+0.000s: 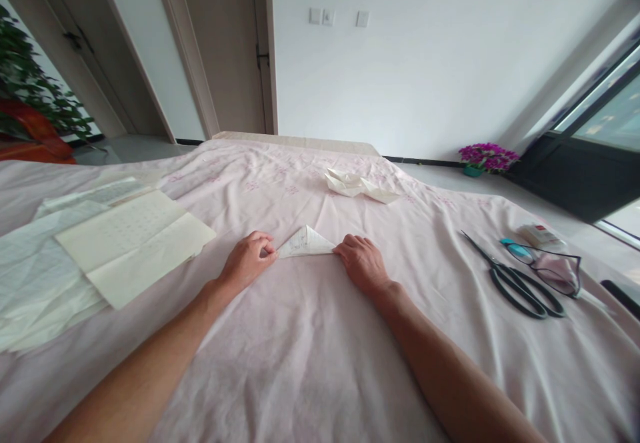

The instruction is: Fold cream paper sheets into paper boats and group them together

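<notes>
A folded paper triangle (306, 241) with faint writing lies between my hands, its peak pointing away from me. My left hand (250, 256) pinches its left corner between thumb and fingers. At the opposite corner, my right hand (361, 261) grips the paper with its fingers curled. Beyond them, a folded paper boat shape (357, 185) in cream paper rests on the pink bedsheet (280, 363).
Creased paper sheets (135, 243) are stacked at the left. On the right lie black-handled scissors (520, 288), eyeglasses (550, 266) and a small white packet (541, 236). A pot of purple flowers (487, 156) stands on the floor by the wall.
</notes>
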`<state>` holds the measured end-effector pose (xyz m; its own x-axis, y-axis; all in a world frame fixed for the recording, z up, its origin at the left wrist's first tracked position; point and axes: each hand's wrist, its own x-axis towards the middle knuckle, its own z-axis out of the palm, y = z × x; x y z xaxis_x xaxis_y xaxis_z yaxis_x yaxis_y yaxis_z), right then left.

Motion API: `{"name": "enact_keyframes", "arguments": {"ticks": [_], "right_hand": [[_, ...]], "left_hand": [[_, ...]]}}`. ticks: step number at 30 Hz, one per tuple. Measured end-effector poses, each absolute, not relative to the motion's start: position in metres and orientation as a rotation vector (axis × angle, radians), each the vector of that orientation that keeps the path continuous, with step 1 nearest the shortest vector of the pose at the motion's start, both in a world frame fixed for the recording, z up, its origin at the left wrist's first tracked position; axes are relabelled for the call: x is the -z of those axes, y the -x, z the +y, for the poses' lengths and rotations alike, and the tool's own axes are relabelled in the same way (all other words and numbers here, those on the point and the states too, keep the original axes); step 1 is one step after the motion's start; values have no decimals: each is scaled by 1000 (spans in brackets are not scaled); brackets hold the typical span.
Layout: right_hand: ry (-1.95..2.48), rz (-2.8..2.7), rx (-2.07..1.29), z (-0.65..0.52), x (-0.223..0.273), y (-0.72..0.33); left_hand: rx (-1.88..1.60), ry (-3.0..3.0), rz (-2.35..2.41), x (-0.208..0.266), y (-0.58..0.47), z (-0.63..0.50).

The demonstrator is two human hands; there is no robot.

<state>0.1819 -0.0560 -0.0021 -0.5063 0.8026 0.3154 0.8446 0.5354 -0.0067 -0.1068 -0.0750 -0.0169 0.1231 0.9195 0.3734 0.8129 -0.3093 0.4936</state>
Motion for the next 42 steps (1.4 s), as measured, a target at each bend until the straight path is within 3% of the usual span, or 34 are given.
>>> {"name": "enact_keyframes", "arguments": {"ticks": [22, 33, 42], "right_hand": [[1324, -2663, 322, -68, -3, -167], [1060, -2734, 58, -67, -10, -113], [1231, -2527, -138, -62, -4, -84]], "left_hand": [[-813, -2686, 1424, 16, 122, -78], [-824, -2510, 1489, 14, 117, -81], [-911, -2373, 1491, 19, 116, -76]]}}
